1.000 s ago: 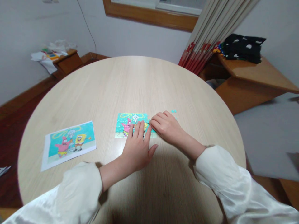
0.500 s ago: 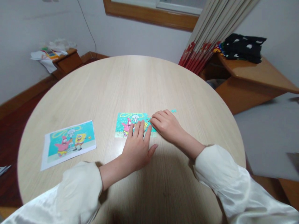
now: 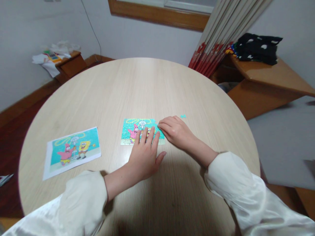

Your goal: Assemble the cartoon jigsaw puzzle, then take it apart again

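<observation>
A jigsaw puzzle [image 3: 130, 129] with cartoon figures on turquoise lies mostly assembled at the middle of the table. My left hand [image 3: 144, 157] rests on its lower part, fingers spread flat across the pieces. At the puzzle's right edge, my right hand [image 3: 176, 131] has its fingertips pinched together over a puzzle piece that the fingers largely cover. A loose turquoise puzzle piece [image 3: 183, 116] lies just beyond the right hand. Left of the puzzle is a printed sheet [image 3: 73, 150] bearing the same cartoon picture.
The round wooden table [image 3: 137, 85] fills most of the view. Behind it on the right, a black patterned cloth [image 3: 258, 49] lies on a wooden stand [image 3: 268, 75] beside a curtain [image 3: 214, 39]. Papers and bags lie on a small cabinet [image 3: 71, 64] at the left.
My right fingertips have shifted slightly at the puzzle's right edge, and the dark marks beside them no longer show. My left hand stays spread on the puzzle.
</observation>
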{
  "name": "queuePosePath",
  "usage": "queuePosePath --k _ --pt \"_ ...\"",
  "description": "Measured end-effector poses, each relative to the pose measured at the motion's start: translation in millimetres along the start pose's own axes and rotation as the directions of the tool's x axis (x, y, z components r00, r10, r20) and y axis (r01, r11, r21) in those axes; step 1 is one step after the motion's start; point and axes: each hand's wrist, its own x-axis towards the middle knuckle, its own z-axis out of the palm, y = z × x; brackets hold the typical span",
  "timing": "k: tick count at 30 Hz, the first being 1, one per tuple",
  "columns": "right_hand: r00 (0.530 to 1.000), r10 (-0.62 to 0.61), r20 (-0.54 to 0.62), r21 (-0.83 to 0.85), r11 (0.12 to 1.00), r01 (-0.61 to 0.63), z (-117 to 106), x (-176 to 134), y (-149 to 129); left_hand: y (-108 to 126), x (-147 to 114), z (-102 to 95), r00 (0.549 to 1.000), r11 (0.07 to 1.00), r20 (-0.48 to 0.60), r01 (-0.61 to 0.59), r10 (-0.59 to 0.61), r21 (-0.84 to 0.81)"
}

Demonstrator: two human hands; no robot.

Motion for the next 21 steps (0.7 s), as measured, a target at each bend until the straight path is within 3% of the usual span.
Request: queuePosePath --k 4,8,15,21 --pt "0.993 0.098 -0.07 0.008 0.995 -0.098 -4.8 -0.5 3.1 0.1 0.3 -0.6 1.0 1.0 0.012 0.004 -0.004 -0.004" --pt "0.988 0.122 -0.097 0.028 0.992 -0.12 -4.3 -1.7 5.6 -0.2 0.4 -1.7 1.0 1.0 0.015 -0.001 0.001 -0.006" --pt "0.996 0.093 0.005 0.087 0.992 -0.093 2.3 -2.8 4.6 -0.6 -0.4 -0.5 1.0 1.0 0.015 -0.001 0.001 0.008" --pt "0.996 0.091 -0.016 0.072 0.993 -0.09 2.3 -2.5 4.7 0.2 0.1 -0.9 1.0 1.0 0.015 -0.001 0.001 0.0"
